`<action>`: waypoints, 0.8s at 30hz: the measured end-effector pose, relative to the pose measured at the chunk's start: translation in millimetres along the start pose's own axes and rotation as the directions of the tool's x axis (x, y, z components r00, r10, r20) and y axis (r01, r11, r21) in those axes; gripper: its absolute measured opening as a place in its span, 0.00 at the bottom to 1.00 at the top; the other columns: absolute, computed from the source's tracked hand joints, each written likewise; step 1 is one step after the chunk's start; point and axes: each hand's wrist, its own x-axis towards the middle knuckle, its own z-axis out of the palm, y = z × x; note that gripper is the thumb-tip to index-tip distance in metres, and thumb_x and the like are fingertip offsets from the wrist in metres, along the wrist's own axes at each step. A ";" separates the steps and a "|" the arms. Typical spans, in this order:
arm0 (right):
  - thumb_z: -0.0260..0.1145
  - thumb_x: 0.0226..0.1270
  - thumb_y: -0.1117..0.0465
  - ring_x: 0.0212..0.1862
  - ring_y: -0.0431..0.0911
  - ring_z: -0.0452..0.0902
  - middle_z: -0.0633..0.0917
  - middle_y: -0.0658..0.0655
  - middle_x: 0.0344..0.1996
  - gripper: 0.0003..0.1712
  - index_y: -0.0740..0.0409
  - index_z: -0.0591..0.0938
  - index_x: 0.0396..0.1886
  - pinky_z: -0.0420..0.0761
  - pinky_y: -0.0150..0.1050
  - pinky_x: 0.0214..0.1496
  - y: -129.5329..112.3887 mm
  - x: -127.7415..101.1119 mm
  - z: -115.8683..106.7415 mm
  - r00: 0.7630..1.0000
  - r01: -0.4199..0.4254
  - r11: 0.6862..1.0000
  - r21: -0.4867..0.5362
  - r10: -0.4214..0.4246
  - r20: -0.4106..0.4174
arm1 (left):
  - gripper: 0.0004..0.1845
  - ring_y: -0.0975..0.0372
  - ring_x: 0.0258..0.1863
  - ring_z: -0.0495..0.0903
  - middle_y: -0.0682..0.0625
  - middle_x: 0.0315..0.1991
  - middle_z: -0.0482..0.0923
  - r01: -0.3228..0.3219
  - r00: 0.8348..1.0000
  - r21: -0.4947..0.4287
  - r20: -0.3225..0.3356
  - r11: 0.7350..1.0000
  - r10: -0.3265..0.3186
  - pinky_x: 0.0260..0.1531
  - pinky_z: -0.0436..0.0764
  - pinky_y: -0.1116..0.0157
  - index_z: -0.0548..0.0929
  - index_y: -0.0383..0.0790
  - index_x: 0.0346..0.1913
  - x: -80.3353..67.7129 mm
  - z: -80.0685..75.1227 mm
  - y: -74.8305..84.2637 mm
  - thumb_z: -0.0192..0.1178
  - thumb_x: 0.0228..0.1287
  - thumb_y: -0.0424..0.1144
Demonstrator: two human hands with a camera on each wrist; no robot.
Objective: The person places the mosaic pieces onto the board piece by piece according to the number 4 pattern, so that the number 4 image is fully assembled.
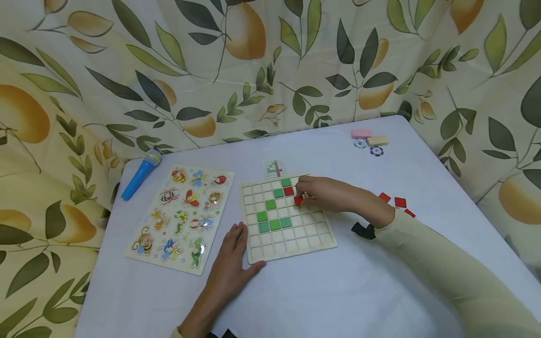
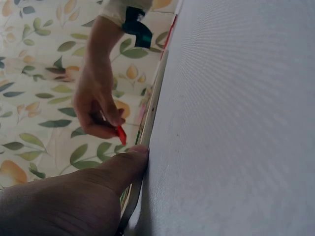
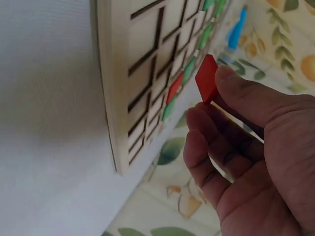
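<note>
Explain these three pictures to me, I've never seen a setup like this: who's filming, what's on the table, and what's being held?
No machine here: a person wears three cameras, one on the head and one on each wrist. The head view looks down on a white table with a wooden grid board holding green and red tiles. The right hand pinches a red tile in its fingers over the board. The left hand rests flat against the board's edge. Beside it lie an insect puzzle and a blue toy microphone.

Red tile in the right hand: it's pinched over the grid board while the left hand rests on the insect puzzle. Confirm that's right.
Not quite. The right hand does pinch the red tile over the grid board, but the left hand rests at the grid board's near left edge, not on the insect puzzle. The head view shows this.
</note>
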 end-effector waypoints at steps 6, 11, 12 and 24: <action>0.72 0.74 0.61 0.39 0.43 0.73 0.81 0.51 0.41 0.05 0.55 0.85 0.45 0.79 0.36 0.43 0.6 16.8 8.0 0.999 0.020 1.000 -0.023 -0.019 0.038 | 0.59 0.49 0.88 0.50 0.45 0.88 0.53 -0.009 1.000 0.003 -0.008 1.000 0.009 0.82 0.67 0.47 0.59 0.39 0.85 -1.0 0.0 -0.7 0.80 0.58 0.57; 0.73 0.73 0.63 0.39 0.43 0.72 0.80 0.52 0.40 0.05 0.55 0.84 0.43 0.78 0.36 0.42 1.6 21.3 11.3 0.999 0.030 0.999 -0.028 -0.029 0.036 | 0.59 0.50 0.89 0.50 0.45 0.88 0.53 -0.023 1.000 -0.001 -0.005 1.000 0.023 0.82 0.66 0.47 0.59 0.39 0.85 0.7 -0.5 0.0 0.80 0.58 0.56; 0.73 0.73 0.63 0.39 0.43 0.72 0.80 0.52 0.40 0.05 0.55 0.84 0.42 0.77 0.36 0.42 1.6 21.6 11.9 0.999 0.035 0.999 -0.029 -0.034 0.033 | 0.59 0.50 0.89 0.50 0.45 0.88 0.53 -0.026 1.000 0.001 -0.006 1.000 0.026 0.82 0.66 0.47 0.59 0.39 0.85 1.2 -0.6 0.2 0.80 0.58 0.56; 0.72 0.73 0.65 0.40 0.42 0.75 0.84 0.52 0.39 0.02 0.56 0.89 0.42 0.83 0.39 0.45 -1.8 19.0 14.9 0.997 0.077 0.995 -0.062 -0.078 -0.023 | 0.58 0.49 0.88 0.50 0.44 0.87 0.53 -0.014 1.000 -0.008 0.000 1.000 0.014 0.82 0.66 0.47 0.59 0.38 0.85 -1.7 -0.8 1.5 0.80 0.58 0.55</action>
